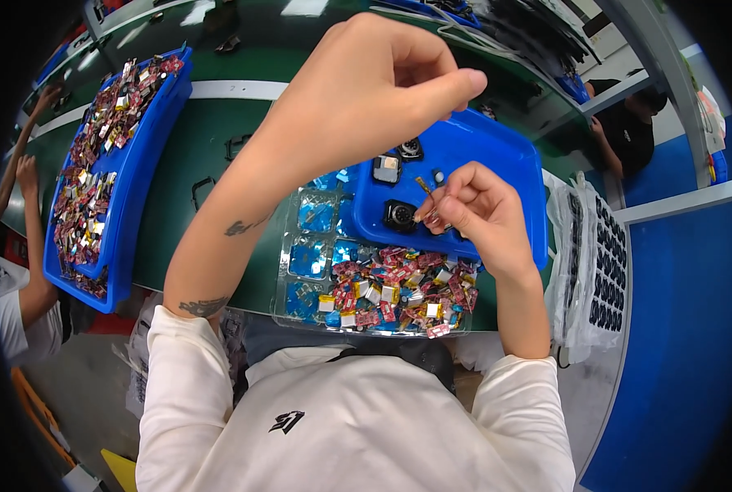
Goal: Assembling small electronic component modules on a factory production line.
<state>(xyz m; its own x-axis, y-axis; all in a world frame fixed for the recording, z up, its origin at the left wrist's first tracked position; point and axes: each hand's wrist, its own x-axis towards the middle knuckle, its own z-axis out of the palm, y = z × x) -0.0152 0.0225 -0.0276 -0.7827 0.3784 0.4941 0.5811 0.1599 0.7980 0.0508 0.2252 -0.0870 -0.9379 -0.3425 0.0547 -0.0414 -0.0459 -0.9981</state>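
Note:
High over the far side of the bench is my left hand (374, 86), fingers curled and thumb pressed near them; whatever it may hold is hidden. Between the thumb and fingers of my right hand (485, 209) is a small circuit board (433, 220) with a gold ribbon end standing up. This hand hovers above a blue tray (509, 156). Beside its fingertips sits a black round-faced device part (399, 216); a square-faced one (386, 169) and another round black part (411, 149) lie farther back. A small silver disc (440, 176) rests near the ribbon.
A clear compartment tray (280, 287) with blue film holds a heap of red boards and silver cells (390, 287). Another blue bin (120, 262) full of boards stands left. Black frames (202, 193) lie on the green bench. Bagged black parts (608, 271) are right. Other people work nearby.

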